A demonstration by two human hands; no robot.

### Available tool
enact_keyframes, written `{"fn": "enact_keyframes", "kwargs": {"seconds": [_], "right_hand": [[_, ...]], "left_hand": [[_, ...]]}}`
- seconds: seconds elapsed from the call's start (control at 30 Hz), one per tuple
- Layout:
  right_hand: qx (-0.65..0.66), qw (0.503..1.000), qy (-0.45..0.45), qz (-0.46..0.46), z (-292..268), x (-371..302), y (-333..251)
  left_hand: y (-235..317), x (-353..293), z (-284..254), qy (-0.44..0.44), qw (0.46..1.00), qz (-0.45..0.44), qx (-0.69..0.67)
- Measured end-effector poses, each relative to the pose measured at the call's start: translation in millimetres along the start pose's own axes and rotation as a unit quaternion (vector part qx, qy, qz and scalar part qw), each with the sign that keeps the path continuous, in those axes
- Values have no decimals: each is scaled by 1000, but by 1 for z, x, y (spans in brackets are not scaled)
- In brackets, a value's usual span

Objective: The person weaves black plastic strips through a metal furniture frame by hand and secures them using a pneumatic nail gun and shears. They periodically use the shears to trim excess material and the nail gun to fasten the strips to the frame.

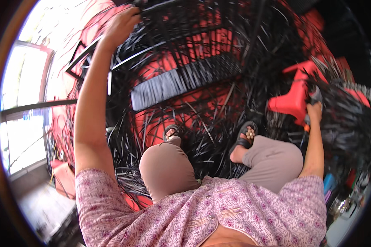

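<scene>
My left hand [124, 24] is raised at the upper left, its fingers curled over a dark bar of a black frame [140, 57]; blur and shadow hide the exact hold. Inside the frame lies a panel of black strips [185, 80], shiny grey at its left end, with loose strips running up from it. Off to the right, my right hand [314, 110] is closed round a dark grey hand tool [316, 95] with an orange fitting below the fist. This tool is beside a red plastic stool [290, 99], which lies tipped over.
Loose black strips [210, 152] cover much of the red floor [146, 125], around my sandalled feet. A thick bundle of strips [350, 131] stands at the right. A bright doorway [27, 82] opens at the left. Small items lie at the lower right.
</scene>
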State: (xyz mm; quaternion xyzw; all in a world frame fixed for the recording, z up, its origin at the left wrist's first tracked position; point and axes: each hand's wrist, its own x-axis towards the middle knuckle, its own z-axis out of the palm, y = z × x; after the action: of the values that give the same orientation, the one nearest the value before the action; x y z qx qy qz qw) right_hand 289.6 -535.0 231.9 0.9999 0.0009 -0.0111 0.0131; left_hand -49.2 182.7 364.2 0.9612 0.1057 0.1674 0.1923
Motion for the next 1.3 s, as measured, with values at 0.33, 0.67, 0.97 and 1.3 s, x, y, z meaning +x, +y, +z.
{"fn": "enact_keyframes", "kwargs": {"seconds": [0.33, 0.67, 0.97, 1.3], "right_hand": [[120, 989, 72, 51, -52, -41, -28], [296, 850, 148, -409, -176, -176, -249], [176, 654, 199, -709, -186, -204, -387], [144, 602, 231, -751, -173, -214, -429]], "left_hand": [[2, -6, 6, 58, 995, 0, 78], [2, -11, 6, 45, 996, -10, 83], [13, -11, 4, 30, 996, -7, 79], [22, -17, 5, 38, 997, -11, 64]]}}
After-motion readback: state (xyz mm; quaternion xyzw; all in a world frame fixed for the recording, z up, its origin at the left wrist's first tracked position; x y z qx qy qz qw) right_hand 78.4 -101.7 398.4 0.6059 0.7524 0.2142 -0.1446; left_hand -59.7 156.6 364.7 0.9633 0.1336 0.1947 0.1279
